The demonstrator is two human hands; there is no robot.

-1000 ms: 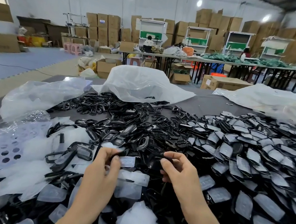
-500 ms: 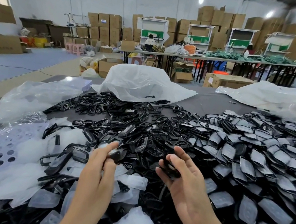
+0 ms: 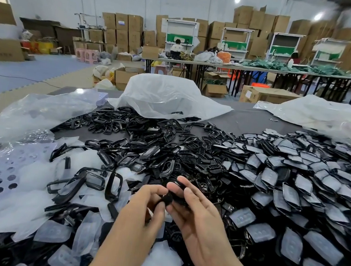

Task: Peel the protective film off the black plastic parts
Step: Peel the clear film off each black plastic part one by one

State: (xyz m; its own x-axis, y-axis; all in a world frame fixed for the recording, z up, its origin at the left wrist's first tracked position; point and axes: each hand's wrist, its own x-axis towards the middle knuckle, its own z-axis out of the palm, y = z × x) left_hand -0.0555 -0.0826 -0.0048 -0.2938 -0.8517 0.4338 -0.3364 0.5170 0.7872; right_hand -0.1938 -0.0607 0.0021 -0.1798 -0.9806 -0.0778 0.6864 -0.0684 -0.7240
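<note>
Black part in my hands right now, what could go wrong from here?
The left hand and right hand pinch the small black part above the heap; if it slips, it could get lost among the peeled frames below. Loose films lie mixed with frames at the left, so a finished piece might get buried. The film-covered pile borders the peeled one, so pieces may mix.
</note>
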